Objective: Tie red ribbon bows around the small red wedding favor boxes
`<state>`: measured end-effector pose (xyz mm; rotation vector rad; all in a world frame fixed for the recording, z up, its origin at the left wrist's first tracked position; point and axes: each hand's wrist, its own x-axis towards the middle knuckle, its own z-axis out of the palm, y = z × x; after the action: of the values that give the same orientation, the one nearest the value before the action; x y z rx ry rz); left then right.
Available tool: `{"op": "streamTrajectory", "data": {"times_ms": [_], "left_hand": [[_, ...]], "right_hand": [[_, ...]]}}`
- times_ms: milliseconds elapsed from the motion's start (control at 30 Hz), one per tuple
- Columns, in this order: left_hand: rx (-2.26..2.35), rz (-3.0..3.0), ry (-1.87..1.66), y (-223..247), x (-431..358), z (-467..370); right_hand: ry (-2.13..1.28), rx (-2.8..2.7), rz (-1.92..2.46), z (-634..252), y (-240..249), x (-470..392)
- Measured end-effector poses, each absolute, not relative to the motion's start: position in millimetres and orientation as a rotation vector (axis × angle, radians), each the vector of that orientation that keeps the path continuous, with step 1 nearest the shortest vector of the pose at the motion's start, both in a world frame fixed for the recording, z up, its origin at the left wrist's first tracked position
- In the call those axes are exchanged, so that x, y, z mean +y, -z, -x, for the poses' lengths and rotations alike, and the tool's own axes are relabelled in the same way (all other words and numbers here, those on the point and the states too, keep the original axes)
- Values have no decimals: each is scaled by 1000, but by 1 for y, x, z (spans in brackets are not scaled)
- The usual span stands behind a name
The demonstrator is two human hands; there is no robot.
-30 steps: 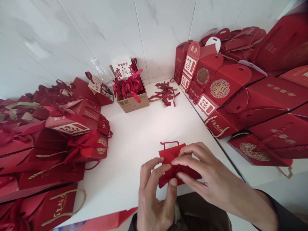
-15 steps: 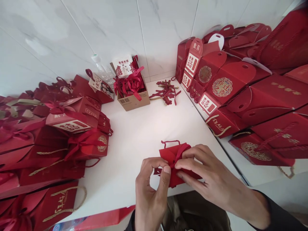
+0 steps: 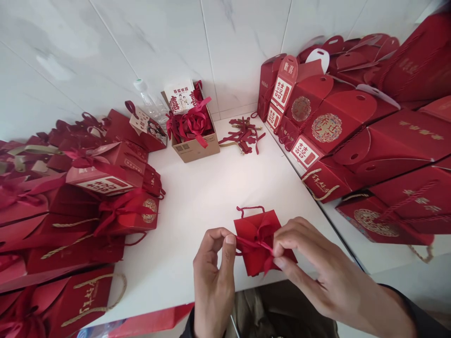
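A small red gift box [image 3: 252, 265] with a cord handle at its far side rests near the front edge of the white table. Across its top lies a red ribbon [image 3: 261, 244], knotted in the middle with a loop. My left hand [image 3: 217, 277] is at the box's left side, thumb and fingertip pinching one part of the ribbon. On the right, my right hand [image 3: 312, 263] pinches another part of the ribbon over the box's right side.
Stacked red gift boxes [image 3: 123, 213] with ribbons line the left. Many more red boxes [image 3: 326, 126] are piled on the right. Farther back stand a cardboard box [image 3: 199, 149] of ribbons, loose red ribbon pieces [image 3: 243, 136] and a clear plastic bottle [image 3: 151, 105].
My hands have moved apart from the middle of the box, the left one to the left. The ribbon is now drawn out between them, and more of the knot shows.
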<state>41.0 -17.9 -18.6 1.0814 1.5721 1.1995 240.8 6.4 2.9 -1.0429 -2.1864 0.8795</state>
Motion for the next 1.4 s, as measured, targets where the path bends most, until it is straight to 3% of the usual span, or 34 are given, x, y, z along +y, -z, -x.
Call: {"op": "streamTrajectory", "data": {"times_ms": [367,633,767,1067,1400], "left_hand": [[1610,-1093,-1293,20,-17,-36],[1486,-1362,-1334,13,-40,-36],[1531,-1582,-1323,9,-45,-34],[1580,-1877,-1008,22,-30,-30],[1551,-1717,-969,21,-28,-32]], "right_hand": [[-1175,-2277,1053,-272,-15,2],[-1231,-2130,1335,-279,-14,5],[-1056,-1962,1473,-275,-14,18],[-964,-2190,1154,-239,-13,41],[-1809,-1721,1139,-241,-20,44]]}}
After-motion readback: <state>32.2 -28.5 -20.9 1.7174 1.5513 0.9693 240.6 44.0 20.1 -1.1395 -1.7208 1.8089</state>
